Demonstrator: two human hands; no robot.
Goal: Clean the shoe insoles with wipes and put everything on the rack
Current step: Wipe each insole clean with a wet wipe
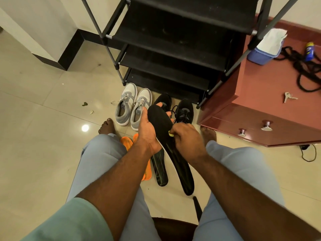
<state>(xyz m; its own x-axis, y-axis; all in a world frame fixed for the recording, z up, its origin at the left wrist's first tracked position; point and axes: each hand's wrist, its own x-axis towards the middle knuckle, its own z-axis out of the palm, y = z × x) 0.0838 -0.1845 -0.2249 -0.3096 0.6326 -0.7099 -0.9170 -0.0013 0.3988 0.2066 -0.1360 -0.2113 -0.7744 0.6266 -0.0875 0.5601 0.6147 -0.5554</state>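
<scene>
Head view, the only one supplied: the person sits with both bare hands raised over the floor in front of a black shoe rack (173, 40) standing at twelve o'clock. The left hand (147, 129) grasps a black insole (159, 117) near its front end, thumb on the near side and fingertips showing past the far edge; the insole runs from the hands down toward six o'clock, its heel end hanging between the knees. The right hand (187, 136) is clenched against the insole's right edge at mid-length, with a small yellow-green scrap showing at the fingers; whether that is a wipe cannot be told. A second black insole (159, 171) lies on the floor just left of the held one, and two orange insoles (128, 143) lie at its nine o'clock, partly hidden by the left forearm and knee. A grey pair of shoes (132, 106) and a black pair of shoes (184, 110) stand on the floor at the rack's foot. The rack's shelves appear bare. A blue wipe box (264, 51) with a white sheet sticking up sits on the red cabinet (260, 101) at two o'clock. Judgement: cleaning of the black insole is in hand, and nothing is yet on the rack. The next move calls for a firm left-hand hold while the right rubs along the insole's length.
</scene>
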